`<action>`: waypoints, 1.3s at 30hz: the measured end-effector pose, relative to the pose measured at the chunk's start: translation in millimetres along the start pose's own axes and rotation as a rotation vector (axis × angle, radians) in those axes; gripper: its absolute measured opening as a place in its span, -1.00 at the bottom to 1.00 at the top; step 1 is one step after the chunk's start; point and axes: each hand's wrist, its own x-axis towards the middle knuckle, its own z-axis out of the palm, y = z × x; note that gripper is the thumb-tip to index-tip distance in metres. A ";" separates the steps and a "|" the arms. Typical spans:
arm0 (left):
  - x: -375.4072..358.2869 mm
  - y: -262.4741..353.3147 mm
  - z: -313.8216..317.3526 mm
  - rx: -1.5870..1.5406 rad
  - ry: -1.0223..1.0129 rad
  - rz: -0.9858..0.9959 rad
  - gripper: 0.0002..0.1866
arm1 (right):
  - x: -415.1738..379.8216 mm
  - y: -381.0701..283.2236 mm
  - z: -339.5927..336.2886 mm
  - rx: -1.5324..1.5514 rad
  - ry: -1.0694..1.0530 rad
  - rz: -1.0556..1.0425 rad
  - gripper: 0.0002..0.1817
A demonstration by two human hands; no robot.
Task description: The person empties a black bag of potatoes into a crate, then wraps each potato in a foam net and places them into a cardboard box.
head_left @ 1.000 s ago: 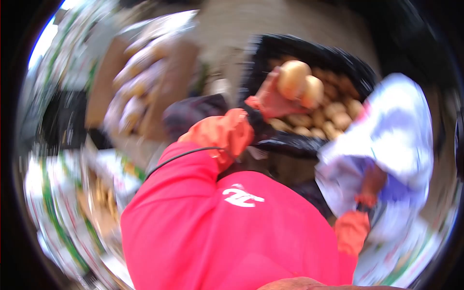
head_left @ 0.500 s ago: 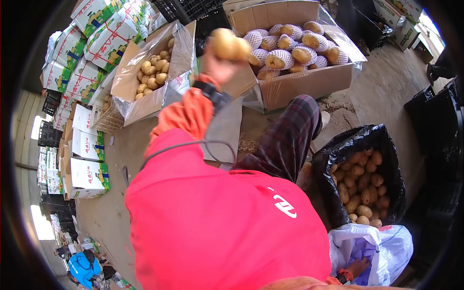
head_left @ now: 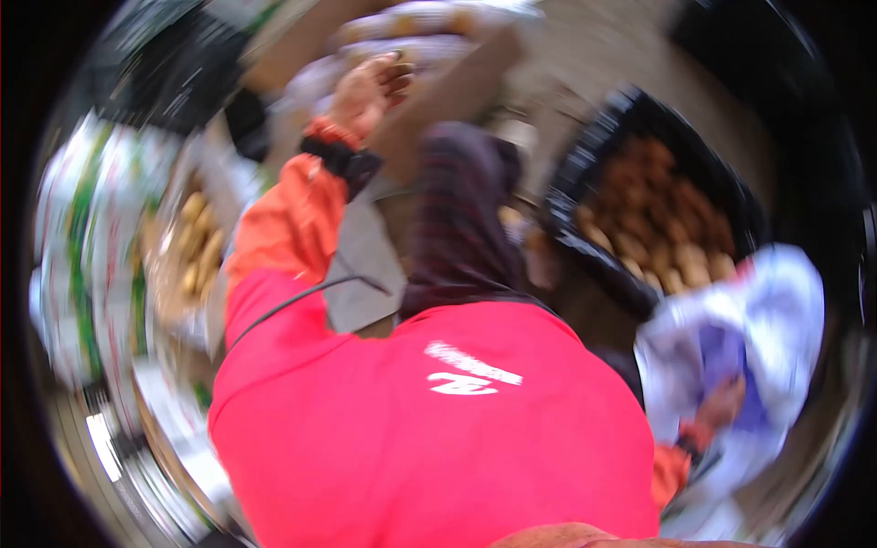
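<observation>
My left hand (head_left: pixel 364 96) is over the carton (head_left: pixel 448 105) of potatoes in foam nets (head_left: pixel 411 50). Its fingers are loosely bent and apart, and no potato shows in them. At the lower right, my right hand (head_left: pixel 723 402) reaches into a white sack (head_left: pixel 776 301) and touches the purple material (head_left: pixel 731 361) inside. Motion blur smears those fingers, so their grip cannot be made out. A bin lined with black plastic (head_left: pixel 571 219), holding many bare potatoes (head_left: pixel 653 210), stands just beyond the sack.
Left of my left arm is a plastic-lined carton (head_left: pixel 169 247) with loose potatoes (head_left: pixel 196 242). Stacked printed boxes (head_left: pixel 100 247) blur along the left side. A flat cardboard piece (head_left: pixel 365 265) lies beside my leg (head_left: pixel 461 219). A cable (head_left: pixel 315 288) crosses my left sleeve.
The potatoes that were in my raised left hand are gone from it, and it is now over the netted potatoes. My view has swung left-to-right and blurred. My right hand stays in the sack.
</observation>
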 end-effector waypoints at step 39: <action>79.8 -336.3 419.9 0.456 -1.490 -0.373 -0.20 | -44.4 -64.9 21.9 0.902 0.004 0.685 -0.72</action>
